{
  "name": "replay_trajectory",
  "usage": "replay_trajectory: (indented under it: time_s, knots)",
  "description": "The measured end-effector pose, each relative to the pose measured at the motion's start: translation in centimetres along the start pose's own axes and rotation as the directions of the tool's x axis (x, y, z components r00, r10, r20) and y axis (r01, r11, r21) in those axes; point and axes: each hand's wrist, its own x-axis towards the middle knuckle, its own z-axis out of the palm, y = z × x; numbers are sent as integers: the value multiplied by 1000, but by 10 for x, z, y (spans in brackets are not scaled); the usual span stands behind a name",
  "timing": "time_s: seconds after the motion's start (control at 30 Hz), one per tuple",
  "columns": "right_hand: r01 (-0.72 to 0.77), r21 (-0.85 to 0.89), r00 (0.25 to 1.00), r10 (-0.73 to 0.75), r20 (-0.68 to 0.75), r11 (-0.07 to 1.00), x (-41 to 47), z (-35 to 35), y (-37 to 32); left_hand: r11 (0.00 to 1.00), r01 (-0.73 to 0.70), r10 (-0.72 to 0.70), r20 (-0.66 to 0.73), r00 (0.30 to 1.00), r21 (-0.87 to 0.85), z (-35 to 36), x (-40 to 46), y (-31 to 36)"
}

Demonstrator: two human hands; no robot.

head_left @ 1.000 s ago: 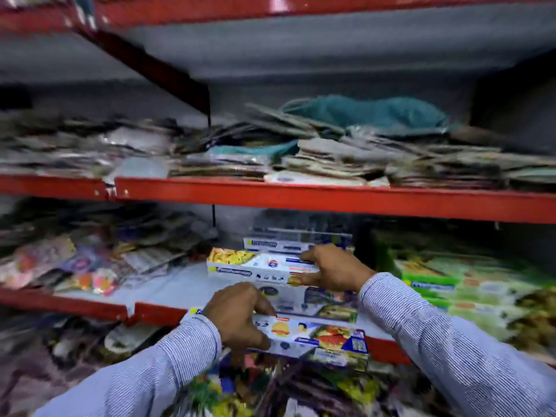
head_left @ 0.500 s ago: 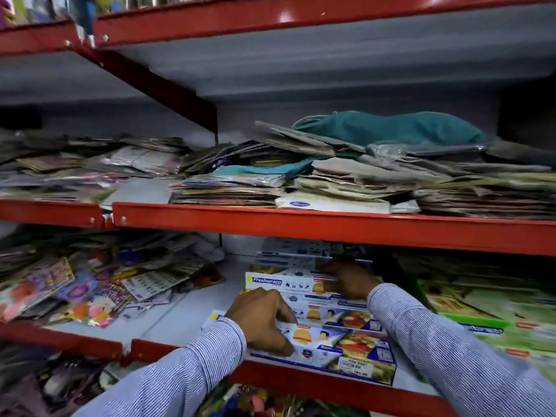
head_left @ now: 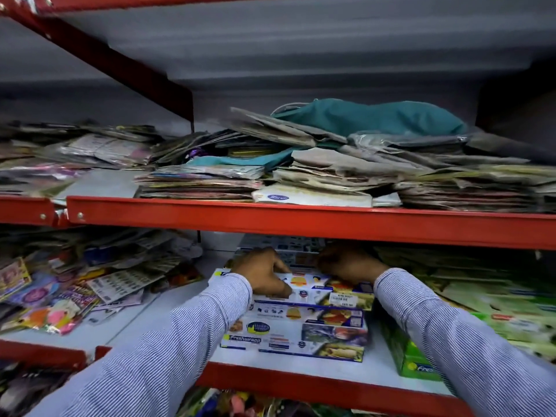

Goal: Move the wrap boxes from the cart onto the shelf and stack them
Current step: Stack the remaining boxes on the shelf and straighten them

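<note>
Wrap boxes, blue-and-white with food photos, lie stacked, both hands gripping the top one.

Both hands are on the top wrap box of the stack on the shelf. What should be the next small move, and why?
Probably nudge the top box to line up with the box below, then let go. The left hand and right hand press on its two ends, and it already lies flat on the stack, yet its edges seem slightly offset from those beneath. The green boxes sit close on the right.
</note>
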Motion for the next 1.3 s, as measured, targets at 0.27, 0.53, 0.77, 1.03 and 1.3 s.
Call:
replay_trajectory:
  time_s: [0.27,0.53,0.77,1.03,1.3]
  knots:
    - [51,-47,997,-48,57,998,-22,12,8,995,-102,104,-198,975,22,40,5,-8]
    - [11,43,996,-7,-91,999,-31,35,11,979,-166,192,-271,943,116,45,-9,-24]
    - [0,16,985,3,-172,1000,-37,43,10,977,-193,211,-315,925,89,50,-12,-28]
    - [42,-322,916,-164,-365,946,-55,80,6,907,-242,350,-299,888,344,69,-22,-54]
    - [17,-366,895,-178,-410,930,-50,98,7,859,-232,388,-286,876,456,78,-17,-75]
